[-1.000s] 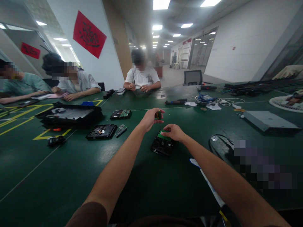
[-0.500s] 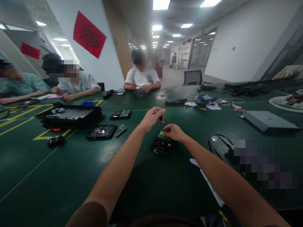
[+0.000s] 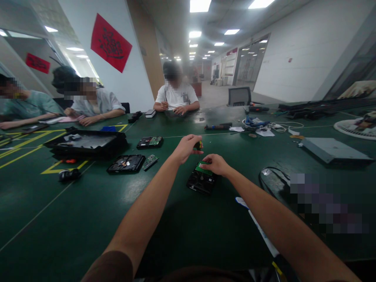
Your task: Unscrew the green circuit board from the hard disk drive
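A wide dark green desk (image 3: 88, 219) fills the view, marked with thin white lines and yellow tape. Three other people sit along its far edge, each with their own hands resting on it, well apart from the wearer's work. To the left lies a shallow black plastic tray (image 3: 85, 143), and just beside it two more black drives with their covers off (image 3: 125, 163) (image 3: 149, 141) and a loose green circuit board (image 3: 150, 161), probably set aside out of the way of the job in hand. On the right sit a flat grey metal box (image 3: 335, 150) and a tangle of white and blue cables (image 3: 264, 124).

Near the middle, straight ahead of the wearer, lies a black rectangular hard drive (image 3: 201, 181) with a small green circuit board (image 3: 203, 169) on its upper face. The right hand (image 3: 216, 163) rests on the drive's far end, fingers curled down onto the green board, apparently to keep the drive from sliding. The left hand (image 3: 185, 147) hovers just above and to the left of the drive, closed around the dark handle of a small screwdriver (image 3: 197, 145), whose thin shaft seems to point down toward the board; the tip is too small to make out. The two hands are close together, with the drive directly beneath them.
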